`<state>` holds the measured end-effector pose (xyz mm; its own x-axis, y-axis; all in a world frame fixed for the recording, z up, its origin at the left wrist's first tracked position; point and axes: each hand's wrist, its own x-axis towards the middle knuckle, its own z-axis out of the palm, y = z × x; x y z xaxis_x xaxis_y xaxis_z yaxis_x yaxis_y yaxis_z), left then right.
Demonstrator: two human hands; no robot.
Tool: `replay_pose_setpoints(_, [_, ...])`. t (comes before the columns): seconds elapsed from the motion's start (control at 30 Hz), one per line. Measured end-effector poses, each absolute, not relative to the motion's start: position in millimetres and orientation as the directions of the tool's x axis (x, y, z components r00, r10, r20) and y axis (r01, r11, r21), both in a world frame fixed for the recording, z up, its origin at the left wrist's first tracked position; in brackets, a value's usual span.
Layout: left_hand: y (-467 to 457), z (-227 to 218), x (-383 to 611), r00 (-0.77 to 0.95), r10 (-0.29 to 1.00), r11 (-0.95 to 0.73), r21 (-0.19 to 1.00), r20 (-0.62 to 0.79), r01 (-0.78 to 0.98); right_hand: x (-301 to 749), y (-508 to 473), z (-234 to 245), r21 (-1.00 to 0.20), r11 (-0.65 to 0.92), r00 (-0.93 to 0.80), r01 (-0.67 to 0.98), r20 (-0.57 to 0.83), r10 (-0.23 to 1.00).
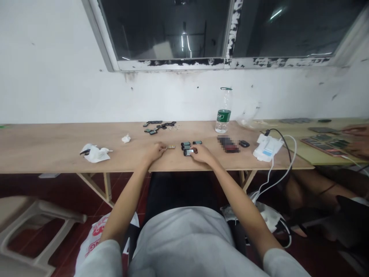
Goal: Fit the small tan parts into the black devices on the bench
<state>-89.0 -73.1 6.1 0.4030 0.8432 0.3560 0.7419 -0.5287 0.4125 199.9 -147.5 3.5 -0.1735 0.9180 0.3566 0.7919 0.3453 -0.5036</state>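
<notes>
My left hand (155, 151) rests on the wooden table (57, 146) with its fingers curled, its tips beside a small row of yellowish pieces (171, 147). My right hand (201, 154) lies a little to the right, fingers closed on a small dark rectangular part (188, 152). Two more such dark parts (186, 144) sit just behind it. Whether the left fingers pinch anything is too small to tell.
Several dark parts (158, 127) lie further back. Crumpled white tissues (95, 153) lie at the left. A water bottle (223, 111), a white charger with cables (268, 148) and another person's hand (357, 140) over a tray of parts are at the right.
</notes>
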Motion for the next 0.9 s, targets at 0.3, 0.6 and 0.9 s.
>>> replay_pose_setpoints(0.3, [-68.2, 0.2, -87.7, 0.394, 0.847, -0.519, 0.399, 0.356, 0.755, 202.2, -142.7, -1.5, -0.421, 0.404, -0.211, 0.812, 0.434, 0.876])
replay_pose_setpoints(0.6, [-72.5, -1.0, -74.4, 0.410, 0.819, -0.537, 0.285, 0.402, 0.794, 222.2, -143.4, 10.5, -0.523, 0.380, -0.161, 0.763, 0.416, 0.895])
replay_pose_setpoints(0.9, [-75.1, 5.1, -79.0, 0.351, 0.796, -0.550, 0.346, 0.493, 0.760, 269.9, -136.0, 15.0, -0.586, 0.366, -0.093, 0.723, 0.442, 0.892])
